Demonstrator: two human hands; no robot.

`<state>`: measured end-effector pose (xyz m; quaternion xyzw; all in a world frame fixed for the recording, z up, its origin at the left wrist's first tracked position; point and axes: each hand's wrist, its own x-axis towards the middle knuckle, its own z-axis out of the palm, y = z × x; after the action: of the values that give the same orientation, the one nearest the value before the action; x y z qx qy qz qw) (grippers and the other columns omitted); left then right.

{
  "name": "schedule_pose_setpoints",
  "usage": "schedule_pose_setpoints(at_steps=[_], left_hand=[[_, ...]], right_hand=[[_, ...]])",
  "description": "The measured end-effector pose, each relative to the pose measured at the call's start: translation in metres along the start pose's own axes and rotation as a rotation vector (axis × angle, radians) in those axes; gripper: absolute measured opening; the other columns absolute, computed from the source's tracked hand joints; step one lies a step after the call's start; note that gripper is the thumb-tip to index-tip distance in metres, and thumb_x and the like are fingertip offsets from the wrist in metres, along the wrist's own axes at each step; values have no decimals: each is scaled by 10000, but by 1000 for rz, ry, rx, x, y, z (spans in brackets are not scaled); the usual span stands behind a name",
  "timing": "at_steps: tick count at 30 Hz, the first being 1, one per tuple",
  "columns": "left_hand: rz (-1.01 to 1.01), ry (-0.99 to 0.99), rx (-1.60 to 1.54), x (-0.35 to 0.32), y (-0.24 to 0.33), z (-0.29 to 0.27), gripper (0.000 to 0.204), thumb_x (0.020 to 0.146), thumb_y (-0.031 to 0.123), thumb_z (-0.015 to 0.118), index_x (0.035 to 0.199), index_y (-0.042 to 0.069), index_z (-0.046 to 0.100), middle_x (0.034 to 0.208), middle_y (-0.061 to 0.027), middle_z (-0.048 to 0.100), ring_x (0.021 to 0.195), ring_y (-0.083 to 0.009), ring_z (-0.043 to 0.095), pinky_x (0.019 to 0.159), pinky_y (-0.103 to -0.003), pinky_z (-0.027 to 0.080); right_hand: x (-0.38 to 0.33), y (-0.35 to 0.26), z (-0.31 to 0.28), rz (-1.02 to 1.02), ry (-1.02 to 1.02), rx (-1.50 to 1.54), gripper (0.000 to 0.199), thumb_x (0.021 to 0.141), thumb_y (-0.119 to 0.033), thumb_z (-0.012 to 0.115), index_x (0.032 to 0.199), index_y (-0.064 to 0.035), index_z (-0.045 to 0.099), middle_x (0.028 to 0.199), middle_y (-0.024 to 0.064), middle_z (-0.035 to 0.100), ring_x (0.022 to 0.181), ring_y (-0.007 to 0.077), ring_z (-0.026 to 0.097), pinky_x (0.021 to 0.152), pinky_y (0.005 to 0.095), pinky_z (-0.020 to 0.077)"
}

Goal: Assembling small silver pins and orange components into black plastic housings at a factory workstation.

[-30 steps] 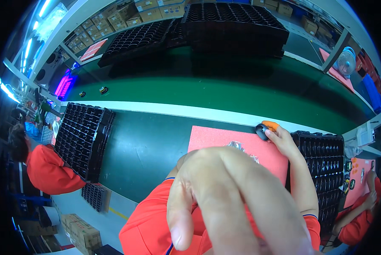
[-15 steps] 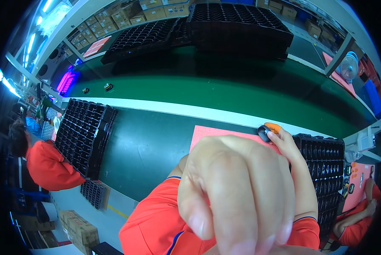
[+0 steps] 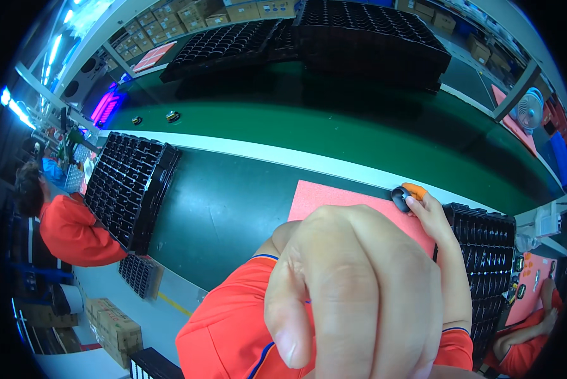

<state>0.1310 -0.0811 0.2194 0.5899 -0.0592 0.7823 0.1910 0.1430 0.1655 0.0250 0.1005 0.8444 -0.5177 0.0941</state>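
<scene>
My left hand (image 3: 359,297) is raised right up to the camera and fills the lower middle of the view. Its fingers are curled together and nothing shows in them. My right hand (image 3: 426,211) reaches out over the far right corner of a pink mat (image 3: 334,199) on the dark green table. It pinches a small round black part (image 3: 400,198), and an orange cover sits on one fingertip. My orange sleeves and chest (image 3: 233,328) show below.
Black cell trays are stacked at the left (image 3: 132,189), beside my right arm (image 3: 486,252), and beyond the green conveyor belt (image 3: 334,132). Two small parts (image 3: 173,116) ride the belt. A person in orange (image 3: 75,227) sits left. Cardboard boxes (image 3: 113,325) stand on the floor.
My left hand has closed in on the camera, its fingers curling tighter. My right hand stays at the mat's corner with the black part.
</scene>
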Motion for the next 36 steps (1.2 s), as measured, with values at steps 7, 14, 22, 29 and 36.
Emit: schedule_pose_setpoints(at_steps=[7,14,22,29,36], left_hand=[[133,-459,36,25,-10,-27,214,921,171,550,920,-14,657,921,-171,617,804,-253,629,713,-313,551],[163,-491,54,25,-13,-26,243,924,164,542,955,-63,623,935,-191,612,765,-267,634,688,-340,548],[-74,-367,2,14,-5,-23,287,911,160,570,1018,-104,600,941,-192,628,770,-310,637,670,-373,547],[-177,-19,499,-17,-6,-46,208,849,161,641,999,17,642,973,-61,649,818,-172,641,721,-273,500],[-523,253,2067,-50,109,-214,484,747,18,482,1221,55,570,1239,-147,565,1171,-248,522,1009,-323,382]], right_hand=[[-9,-29,5,-8,18,56,391,929,-231,559,1237,8,526,886,25,599,746,73,532,709,216,445],[-4,2,6,-42,27,225,378,932,-195,542,1267,-19,520,904,16,591,755,69,522,716,208,441],[0,6,4,-53,0,184,386,931,-198,542,1275,-24,517,874,13,570,736,70,507,703,208,433],[-4,-8,13,-50,64,194,364,928,-199,537,1244,-17,532,893,15,582,781,92,542,742,220,443],[-5,-9,2,-25,23,51,363,934,-191,505,1256,-26,531,949,3,572,750,59,483,723,193,420]])
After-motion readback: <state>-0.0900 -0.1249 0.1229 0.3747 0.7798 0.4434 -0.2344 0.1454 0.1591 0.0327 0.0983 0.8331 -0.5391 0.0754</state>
